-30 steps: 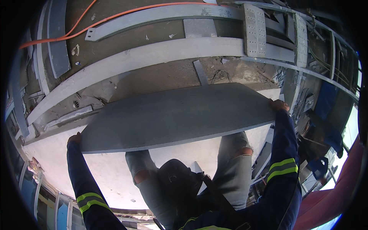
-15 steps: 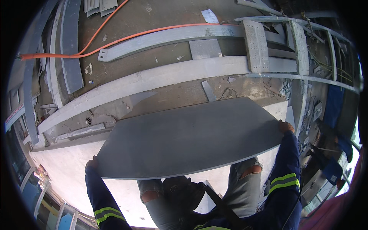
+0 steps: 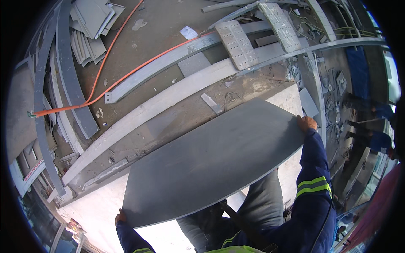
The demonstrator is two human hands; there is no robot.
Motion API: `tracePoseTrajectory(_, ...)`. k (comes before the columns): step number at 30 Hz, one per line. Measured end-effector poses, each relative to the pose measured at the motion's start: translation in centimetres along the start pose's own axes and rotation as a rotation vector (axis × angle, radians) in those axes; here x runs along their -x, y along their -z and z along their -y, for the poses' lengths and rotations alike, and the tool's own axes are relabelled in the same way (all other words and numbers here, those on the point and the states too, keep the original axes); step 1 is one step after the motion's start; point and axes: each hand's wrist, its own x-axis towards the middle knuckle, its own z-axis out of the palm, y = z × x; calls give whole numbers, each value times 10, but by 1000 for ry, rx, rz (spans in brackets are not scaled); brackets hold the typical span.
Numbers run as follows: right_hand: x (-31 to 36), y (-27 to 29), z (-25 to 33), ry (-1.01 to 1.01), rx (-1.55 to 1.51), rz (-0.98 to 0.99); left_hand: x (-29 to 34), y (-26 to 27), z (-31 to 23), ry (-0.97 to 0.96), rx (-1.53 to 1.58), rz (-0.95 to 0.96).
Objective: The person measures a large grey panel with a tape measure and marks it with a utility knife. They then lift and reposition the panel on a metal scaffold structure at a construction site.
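I carry a large grey curved-edge metal plate [image 3: 211, 160] held flat in front of me. My left hand [image 3: 120, 216] grips its lower left corner; only the knuckles show past the edge. My right hand [image 3: 306, 123] holds the far right end, fingers curled over the rim. Both arms are in dark blue sleeves with yellow-green reflective bands. The plate hides most of my legs and the white surface beneath.
Long grey steel beams [image 3: 168, 101] run diagonally across the dirty concrete floor. An orange cable [image 3: 114, 84] crosses them. Stacked grey plates [image 3: 90, 25] lie top left, perforated plates [image 3: 238, 44] top centre. Another person [image 3: 371, 111] stands at the right.
The plate has swung so its right end is higher and farther. The view has shifted, showing more floor, the orange cable and stacked plates at the top.
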Motion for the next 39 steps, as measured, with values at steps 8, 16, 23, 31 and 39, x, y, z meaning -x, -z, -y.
tracePoseTrajectory(8,31,10,-146,-48,11,-19,158,91,46,-49,-134,-61)
tracePoseTrajectory(16,95,-18,-304,-114,74,143,257,174,18,-142,-234,-195)
tracePoseTrajectory(23,210,-58,-433,-335,-55,99,281,191,-63,-316,-327,-287)
tracePoseTrajectory(31,261,-205,-551,-484,-248,258,401,188,-200,-453,-527,-437)
tracePoseTrajectory(39,295,-418,-630,-591,-473,588,609,152,-357,-458,-803,-642)
